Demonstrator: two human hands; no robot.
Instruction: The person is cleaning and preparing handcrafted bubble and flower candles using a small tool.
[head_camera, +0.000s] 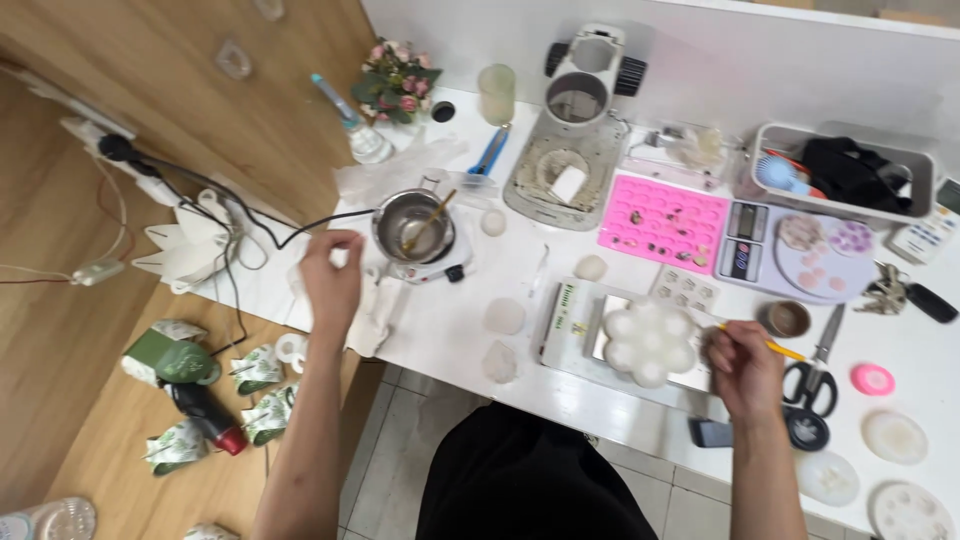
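Two hands at a white craft table, one on a stick, one by a melting pot.

The right hand (745, 368) pinches a thin yellow stick (785, 350) beside the white flower-shaped mould (650, 340) resting on a flat scale. The left hand (332, 280) is curled loosely, holding nothing visible, just left of the small steel pot (410, 222), which sits on a white hotplate with a wooden stirrer leaning inside. Farther back, a pink silicone tray (663, 222) holds scattered small pieces.

By my left hand (332, 280) a shiny metal pot (412, 226); by my right hand (745, 368) a matt white (silicone-looking) mould (650, 340); glossy pink tray (663, 222) beyond.
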